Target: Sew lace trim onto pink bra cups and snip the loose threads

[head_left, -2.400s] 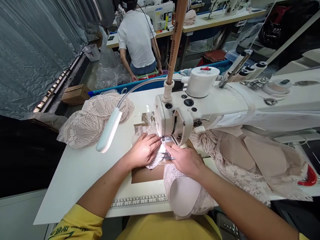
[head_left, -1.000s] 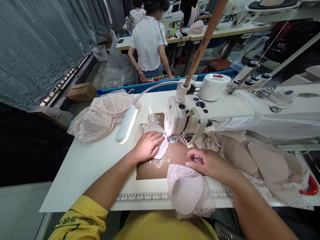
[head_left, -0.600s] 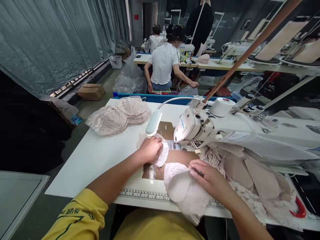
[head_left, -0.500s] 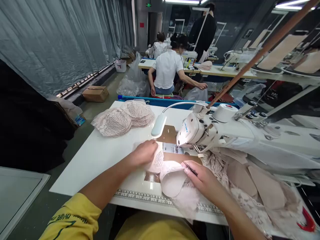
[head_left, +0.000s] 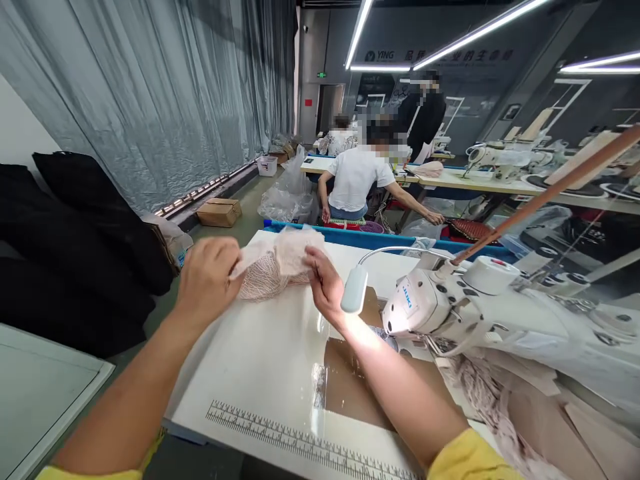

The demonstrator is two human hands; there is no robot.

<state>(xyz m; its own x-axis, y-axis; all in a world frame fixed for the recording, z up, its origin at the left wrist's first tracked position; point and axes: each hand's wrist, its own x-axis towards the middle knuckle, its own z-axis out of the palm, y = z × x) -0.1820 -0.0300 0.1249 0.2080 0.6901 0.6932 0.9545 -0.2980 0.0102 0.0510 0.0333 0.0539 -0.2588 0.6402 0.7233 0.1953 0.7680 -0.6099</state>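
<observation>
Both my hands are stretched out over the far left part of the white table (head_left: 260, 360). My left hand (head_left: 207, 280) is closed on one end of a pale lace bra piece (head_left: 285, 250). My right hand (head_left: 325, 283) grips its other end, with the fingers curled on the fabric. The piece hangs just above a pile of lace pieces (head_left: 263, 283) lying at the table's far edge. The white sewing machine (head_left: 450, 307) stands to the right of my right arm, and its gooseneck lamp (head_left: 354, 290) hangs beside my right wrist.
More beige lace and cup pieces (head_left: 505, 413) lie under the machine arm at the right. A ruler strip (head_left: 300, 447) runs along the table's near edge. A person in a white shirt (head_left: 357, 183) sits at the table beyond. A cardboard box (head_left: 219, 212) sits on the floor.
Both hands left the needle area and lifted the lace piece away to the table's far left, over the pile. My view swung up and left.
</observation>
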